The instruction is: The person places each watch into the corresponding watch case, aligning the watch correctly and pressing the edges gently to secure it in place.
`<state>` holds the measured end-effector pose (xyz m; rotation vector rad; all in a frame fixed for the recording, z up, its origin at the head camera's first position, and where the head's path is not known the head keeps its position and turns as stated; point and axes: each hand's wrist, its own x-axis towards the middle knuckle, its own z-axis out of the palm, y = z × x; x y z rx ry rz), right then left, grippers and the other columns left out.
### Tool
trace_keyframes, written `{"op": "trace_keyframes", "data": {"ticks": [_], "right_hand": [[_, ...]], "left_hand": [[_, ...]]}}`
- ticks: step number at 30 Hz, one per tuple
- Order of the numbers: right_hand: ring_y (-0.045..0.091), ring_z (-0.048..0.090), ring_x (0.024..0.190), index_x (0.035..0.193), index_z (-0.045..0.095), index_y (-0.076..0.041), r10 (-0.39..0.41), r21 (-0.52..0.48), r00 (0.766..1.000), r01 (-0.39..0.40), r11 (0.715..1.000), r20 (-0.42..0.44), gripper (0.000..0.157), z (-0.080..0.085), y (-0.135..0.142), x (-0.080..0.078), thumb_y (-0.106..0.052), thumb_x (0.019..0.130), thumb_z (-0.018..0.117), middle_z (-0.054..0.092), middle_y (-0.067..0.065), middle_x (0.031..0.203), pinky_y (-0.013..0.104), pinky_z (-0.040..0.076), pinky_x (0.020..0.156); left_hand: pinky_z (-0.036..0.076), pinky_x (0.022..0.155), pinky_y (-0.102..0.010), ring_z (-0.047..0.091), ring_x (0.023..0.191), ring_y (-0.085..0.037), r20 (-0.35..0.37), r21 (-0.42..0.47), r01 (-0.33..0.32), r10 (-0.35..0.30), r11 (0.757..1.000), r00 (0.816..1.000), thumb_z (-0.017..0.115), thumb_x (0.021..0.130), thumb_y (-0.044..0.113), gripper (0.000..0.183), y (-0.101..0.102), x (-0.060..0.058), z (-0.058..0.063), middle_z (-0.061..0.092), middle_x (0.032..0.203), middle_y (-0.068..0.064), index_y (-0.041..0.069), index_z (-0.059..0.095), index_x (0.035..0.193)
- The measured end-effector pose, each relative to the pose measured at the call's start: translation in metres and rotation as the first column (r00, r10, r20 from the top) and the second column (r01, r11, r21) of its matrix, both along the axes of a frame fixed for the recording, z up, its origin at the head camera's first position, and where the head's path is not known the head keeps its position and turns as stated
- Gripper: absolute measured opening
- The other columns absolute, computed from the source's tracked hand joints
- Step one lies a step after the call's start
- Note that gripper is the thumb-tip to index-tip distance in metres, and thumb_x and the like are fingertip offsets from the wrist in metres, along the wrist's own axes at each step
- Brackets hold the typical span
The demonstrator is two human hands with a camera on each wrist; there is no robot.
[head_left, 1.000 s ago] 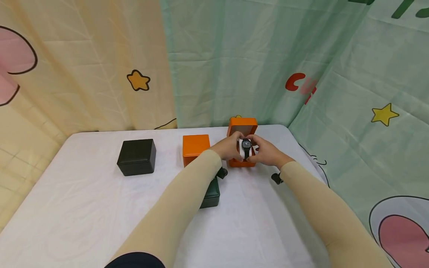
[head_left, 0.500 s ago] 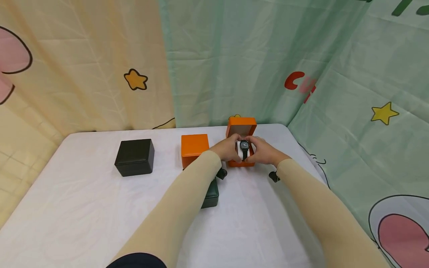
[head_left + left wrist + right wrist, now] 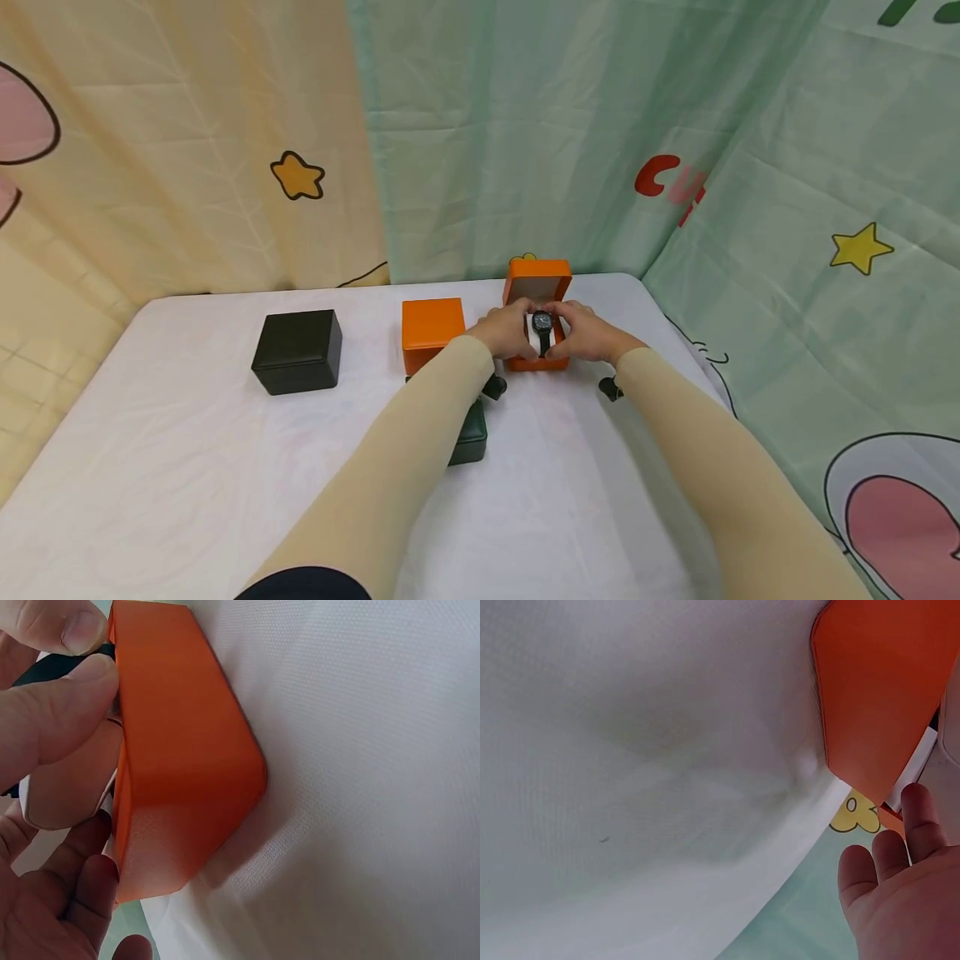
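Note:
A black wristwatch point(image 3: 542, 323) is wrapped round a white cushion point(image 3: 71, 776), at the mouth of an open orange watch box point(image 3: 537, 364) whose lid stands up behind. My left hand point(image 3: 508, 331) grips the watch and cushion from the left. From the right, my right hand point(image 3: 588, 335) grips them too. Two fingertips touch the dark strap point(image 3: 56, 669) close to the box's front rim in the left wrist view. Several fingers of the right hand lie beside the box in the right wrist view. How deep the cushion sits inside is hidden.
A closed orange box point(image 3: 432, 323) stands left of the open one. Nearer me, a dark green box point(image 3: 469, 437) is partly covered by my left arm. A black box point(image 3: 297, 352) stands farther left. The white-covered table point(image 3: 187, 467) ends at curtains point(image 3: 510, 150).
Both hands have shifted slightly left and down relative to the open box, with the watch and cushion. The view has also drifted a little. The grip looks the same.

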<state>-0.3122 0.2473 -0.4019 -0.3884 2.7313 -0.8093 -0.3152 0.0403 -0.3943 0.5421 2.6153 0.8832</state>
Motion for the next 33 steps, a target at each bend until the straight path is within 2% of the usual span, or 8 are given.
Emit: {"op": "trace_keyframes", "data": {"ticks": [7, 12, 17, 24, 33], "right_hand": [[0.042, 0.032, 0.145, 0.156, 0.045, -0.018, -0.018, -0.001, 0.999, 0.018, 1.0, 0.027, 0.084, 0.0014, 0.0007, 0.0011, -0.027, 0.082, 0.084, 0.039, 0.02, 0.16, 0.064, 0.035, 0.12], [0.041, 0.034, 0.145, 0.159, 0.042, -0.019, -0.024, -0.02, 0.998, 0.025, 0.999, 0.051, 0.087, 0.0021, 0.0009, 0.001, -0.028, 0.082, 0.083, 0.036, 0.02, 0.162, 0.064, 0.035, 0.121], [0.041, 0.034, 0.144, 0.159, 0.043, -0.02, -0.022, -0.03, 0.998, 0.024, 0.999, 0.059, 0.087, 0.0008, 0.0002, 0.0003, -0.028, 0.082, 0.083, 0.036, 0.021, 0.16, 0.063, 0.035, 0.12], [0.043, 0.03, 0.145, 0.16, 0.042, -0.021, -0.037, -0.031, 0.996, 0.039, 0.999, 0.076, 0.087, -0.0009, -0.0013, 0.0006, -0.027, 0.083, 0.083, 0.033, 0.021, 0.162, 0.065, 0.034, 0.12], [0.043, 0.023, 0.148, 0.163, 0.038, -0.026, -0.07, 0.018, 0.992, 0.068, 0.998, 0.101, 0.089, -0.0045, -0.0007, -0.0009, -0.035, 0.087, 0.083, 0.026, 0.021, 0.165, 0.066, 0.031, 0.122]], "left_hand": [[0.048, 0.107, -0.051, 0.049, 0.123, -0.028, 0.03, 0.005, 0.011, -0.011, 1.0, 0.999, 0.089, 0.084, 0.032, 0.082, 0.0011, -0.0053, -0.0033, 0.063, 0.14, -0.003, 0.027, 0.048, 0.155], [0.048, 0.11, -0.049, 0.05, 0.124, -0.031, 0.009, -0.006, 0.034, -0.034, 0.999, 0.999, 0.087, 0.085, 0.03, 0.082, 0.0009, -0.0047, 0.0008, 0.057, 0.146, -0.009, 0.02, 0.048, 0.156], [0.049, 0.107, -0.046, 0.051, 0.122, -0.03, -0.005, -0.031, 0.044, -0.044, 0.999, 0.999, 0.087, 0.085, 0.03, 0.081, -0.0001, -0.004, 0.0027, 0.055, 0.145, -0.011, 0.016, 0.048, 0.155], [0.049, 0.104, -0.044, 0.049, 0.123, -0.03, -0.007, -0.069, 0.032, -0.032, 0.997, 0.999, 0.086, 0.085, 0.034, 0.083, -0.0006, -0.005, 0.0003, 0.052, 0.146, -0.012, 0.019, 0.047, 0.157], [0.05, 0.105, -0.046, 0.049, 0.125, -0.027, 0.014, -0.1, 0.012, -0.01, 0.995, 1.0, 0.085, 0.087, 0.038, 0.085, -0.0011, -0.0054, -0.0023, 0.052, 0.145, -0.012, 0.022, 0.045, 0.16]]}}
